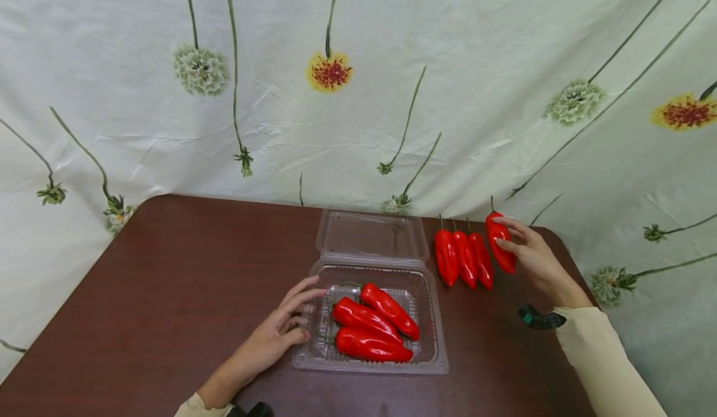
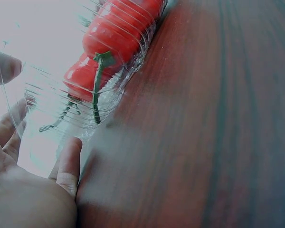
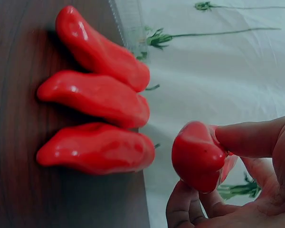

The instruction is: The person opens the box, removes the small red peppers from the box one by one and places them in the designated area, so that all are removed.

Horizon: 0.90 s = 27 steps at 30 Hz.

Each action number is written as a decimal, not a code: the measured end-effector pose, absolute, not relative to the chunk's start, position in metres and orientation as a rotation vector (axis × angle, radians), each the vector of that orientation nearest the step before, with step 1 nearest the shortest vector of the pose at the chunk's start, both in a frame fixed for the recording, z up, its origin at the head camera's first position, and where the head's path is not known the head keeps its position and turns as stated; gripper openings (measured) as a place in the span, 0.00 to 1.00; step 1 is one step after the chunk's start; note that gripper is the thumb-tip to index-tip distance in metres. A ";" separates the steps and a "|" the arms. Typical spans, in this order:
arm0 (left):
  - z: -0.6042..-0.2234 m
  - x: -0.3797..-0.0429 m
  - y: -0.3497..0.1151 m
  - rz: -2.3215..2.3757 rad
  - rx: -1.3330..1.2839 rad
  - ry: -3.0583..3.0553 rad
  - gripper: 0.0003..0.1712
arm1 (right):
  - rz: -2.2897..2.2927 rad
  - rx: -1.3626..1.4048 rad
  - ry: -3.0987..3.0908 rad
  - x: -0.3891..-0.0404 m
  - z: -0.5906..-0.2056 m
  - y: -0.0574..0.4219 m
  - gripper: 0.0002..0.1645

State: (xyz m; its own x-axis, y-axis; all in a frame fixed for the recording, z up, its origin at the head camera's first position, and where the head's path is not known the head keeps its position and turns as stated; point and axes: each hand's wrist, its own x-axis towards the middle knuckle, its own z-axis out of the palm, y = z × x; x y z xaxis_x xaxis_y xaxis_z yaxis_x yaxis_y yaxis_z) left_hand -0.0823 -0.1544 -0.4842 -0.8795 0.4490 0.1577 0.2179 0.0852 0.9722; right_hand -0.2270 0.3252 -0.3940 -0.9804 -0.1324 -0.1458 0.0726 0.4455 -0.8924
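Observation:
My right hand [image 1: 536, 256] pinches a red pepper [image 1: 497, 243] between thumb and fingers at the right of the table; in the right wrist view that pepper [image 3: 197, 156] shows its tip end to the camera. Just left of it, three more red peppers [image 1: 446, 258] lie side by side with their stems toward the cloth. My left hand [image 1: 274, 333] rests its fingers, fairly straight, along the left side of a clear plastic clamshell box [image 1: 440, 342]. Inside the box lie three red peppers [image 1: 370, 345], their green stems pointing left, one stem [image 2: 99, 88] plain in the left wrist view.
The box's clear lid [image 1: 372, 236] lies folded back toward the far table edge. A brown wooden table [image 1: 185, 292] carries everything. Behind and to the right hangs a pale cloth [image 1: 476, 81] printed with flowers. A dark wrist strap [image 1: 540, 318] sits by my right cuff.

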 end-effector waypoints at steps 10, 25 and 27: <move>-0.484 -0.082 -0.154 1.893 0.689 2.177 0.37 | -1.496 -0.048 2.518 -0.226 -0.403 0.334 0.34; -0.485 -0.083 -0.154 1.899 0.685 2.172 0.38 | -1.486 0.018 2.527 -0.231 -0.423 0.341 0.34; -0.484 -0.082 -0.154 1.899 0.674 2.170 0.38 | -1.477 0.021 2.536 -0.231 -0.426 0.341 0.34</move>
